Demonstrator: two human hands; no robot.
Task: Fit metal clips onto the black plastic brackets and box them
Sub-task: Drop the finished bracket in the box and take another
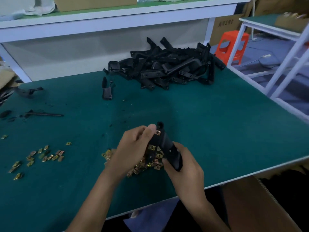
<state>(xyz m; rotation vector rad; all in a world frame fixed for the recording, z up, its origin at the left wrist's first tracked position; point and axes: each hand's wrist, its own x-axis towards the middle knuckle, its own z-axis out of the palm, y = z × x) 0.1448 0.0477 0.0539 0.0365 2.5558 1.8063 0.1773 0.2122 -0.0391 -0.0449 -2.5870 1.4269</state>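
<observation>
My right hand (184, 168) grips the bracket (168, 146) low to steady it just above the clip pile (143, 166), so my left hand (132, 148) can pinch a clip (158, 132) onto its upper end

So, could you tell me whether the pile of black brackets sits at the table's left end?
No, the pile of black brackets lies toward the far right of the green table.
</observation>
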